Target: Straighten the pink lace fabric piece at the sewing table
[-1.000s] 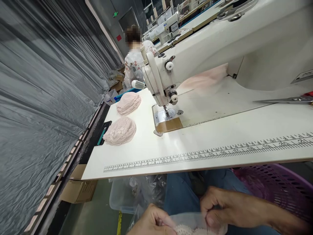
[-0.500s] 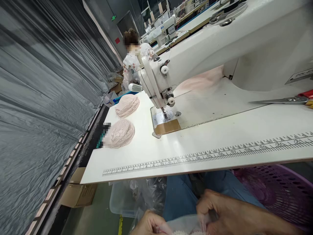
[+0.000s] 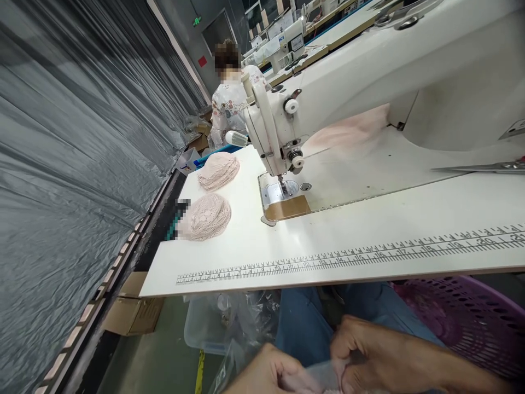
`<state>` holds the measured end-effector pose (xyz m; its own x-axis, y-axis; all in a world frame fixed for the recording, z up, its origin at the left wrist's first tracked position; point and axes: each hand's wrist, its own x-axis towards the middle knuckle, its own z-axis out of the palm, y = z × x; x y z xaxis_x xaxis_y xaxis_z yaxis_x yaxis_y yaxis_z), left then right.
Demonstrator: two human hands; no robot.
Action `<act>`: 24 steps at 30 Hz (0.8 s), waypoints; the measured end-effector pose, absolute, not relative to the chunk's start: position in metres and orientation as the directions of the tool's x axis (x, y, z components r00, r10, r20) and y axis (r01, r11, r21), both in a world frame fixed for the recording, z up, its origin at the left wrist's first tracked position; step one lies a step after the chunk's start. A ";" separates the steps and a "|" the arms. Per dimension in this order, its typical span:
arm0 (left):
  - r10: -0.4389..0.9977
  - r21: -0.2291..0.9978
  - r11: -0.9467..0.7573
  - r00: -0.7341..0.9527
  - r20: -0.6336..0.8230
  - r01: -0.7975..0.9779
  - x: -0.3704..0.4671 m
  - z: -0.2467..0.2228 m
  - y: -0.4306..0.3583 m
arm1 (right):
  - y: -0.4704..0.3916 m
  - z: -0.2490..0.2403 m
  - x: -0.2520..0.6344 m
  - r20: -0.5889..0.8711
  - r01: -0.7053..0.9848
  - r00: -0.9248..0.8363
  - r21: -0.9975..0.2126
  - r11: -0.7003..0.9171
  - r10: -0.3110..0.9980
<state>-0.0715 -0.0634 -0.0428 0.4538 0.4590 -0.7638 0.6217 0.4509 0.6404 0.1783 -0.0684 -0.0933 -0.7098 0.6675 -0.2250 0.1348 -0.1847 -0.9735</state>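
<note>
Both of my hands are low in my lap, below the table's front edge. My left hand and my right hand pinch a thin, see-through piece of fabric between them; most of it is cut off by the frame's bottom edge. On the white table stand a white sewing machine and two piles of pale pink lace pieces, a near pile and a far pile, at the left.
A purple plastic basket sits by my right knee. A clear bin with plastic bags and a cardboard box are on the floor. Scissors lie at the right. Another person sits ahead. Grey plastic sheeting hangs left.
My hands stay in my lap working the thin fabric; the pink lace edge seen a second ago has slipped out of view. The view shifted slightly.
</note>
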 end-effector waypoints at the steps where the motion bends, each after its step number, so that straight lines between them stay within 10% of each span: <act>1: 0.486 0.643 0.441 0.436 -0.757 0.626 -0.069 -0.039 -0.064 | -0.069 -0.093 0.180 -0.225 0.139 -0.715 -0.974 -0.181 0.662; 24: 0.540 0.680 0.476 0.424 -0.727 0.558 -0.083 -0.026 -0.069 | -0.061 -0.084 0.170 -0.257 0.183 -0.757 -0.966 -0.184 0.601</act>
